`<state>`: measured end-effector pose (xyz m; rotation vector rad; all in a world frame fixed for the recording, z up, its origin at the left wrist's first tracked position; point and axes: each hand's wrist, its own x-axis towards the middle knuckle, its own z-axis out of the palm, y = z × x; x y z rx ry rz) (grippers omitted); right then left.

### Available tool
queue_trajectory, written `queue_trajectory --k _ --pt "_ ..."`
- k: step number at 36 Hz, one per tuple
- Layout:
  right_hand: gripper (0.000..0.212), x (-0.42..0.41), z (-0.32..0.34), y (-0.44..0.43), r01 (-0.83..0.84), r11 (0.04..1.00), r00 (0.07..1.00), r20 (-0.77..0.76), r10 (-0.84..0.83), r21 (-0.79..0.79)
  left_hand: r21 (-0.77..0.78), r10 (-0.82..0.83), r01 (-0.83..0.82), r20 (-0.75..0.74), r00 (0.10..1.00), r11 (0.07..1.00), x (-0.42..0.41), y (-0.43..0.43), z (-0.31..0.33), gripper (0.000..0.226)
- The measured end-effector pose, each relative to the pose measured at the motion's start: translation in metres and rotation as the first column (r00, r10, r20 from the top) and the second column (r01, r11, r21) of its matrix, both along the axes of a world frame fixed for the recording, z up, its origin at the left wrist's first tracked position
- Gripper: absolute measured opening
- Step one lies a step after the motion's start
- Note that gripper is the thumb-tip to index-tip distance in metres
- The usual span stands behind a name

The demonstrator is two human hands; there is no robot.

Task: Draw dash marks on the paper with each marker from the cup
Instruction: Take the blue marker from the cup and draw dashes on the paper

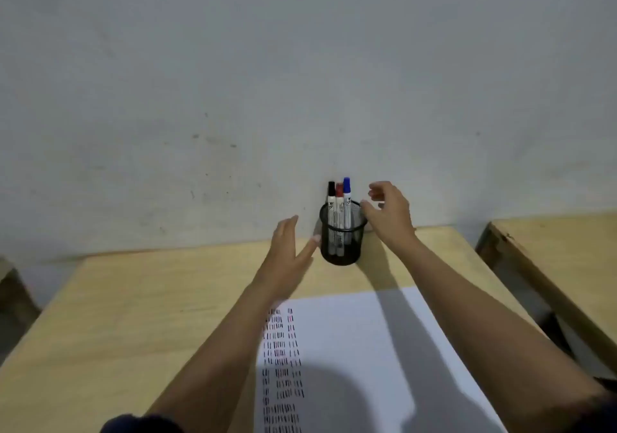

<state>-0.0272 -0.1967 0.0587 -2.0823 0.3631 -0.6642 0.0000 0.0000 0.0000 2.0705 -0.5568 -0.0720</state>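
A black mesh cup [344, 249] stands at the far edge of the wooden table [133, 299], against the wall. Three capped markers stand in it: black [331, 195], red [339, 199] and blue [347, 192]. My left hand [287, 255] is open just left of the cup, its thumb tip close to the mesh. My right hand [389, 212] hovers at the cup's right rim, fingers curled and apart, holding nothing. A white paper [367, 349] lies nearer to me, with columns of black and reddish dash marks down its left side.
A grey wall [300, 65] rises directly behind the table. A second wooden table [567, 249] stands to the right across a narrow gap. Another piece of furniture shows at the left edge [10, 285].
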Motion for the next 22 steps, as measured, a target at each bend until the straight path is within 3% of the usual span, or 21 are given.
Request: queue_trajectory --k 4,14,22 --pt "0.029 0.016 -0.012 -0.005 -0.052 0.998 0.995 -0.086 0.056 0.044 -0.062 -0.069 0.064 -0.079 0.994 0.996 0.006 -0.018 -0.021 0.080" --pt "0.019 0.034 -0.021 -0.010 -0.155 0.987 0.985 -0.077 0.157 0.043 -0.300 -0.190 0.183 0.008 0.982 0.936 0.020 -0.053 -0.029 0.048" --pt "0.013 0.038 -0.020 -0.006 -0.121 0.992 0.993 -0.012 0.121 -0.041 -0.259 -0.134 0.125 -0.016 0.991 0.958 0.023 -0.055 -0.033 0.066"
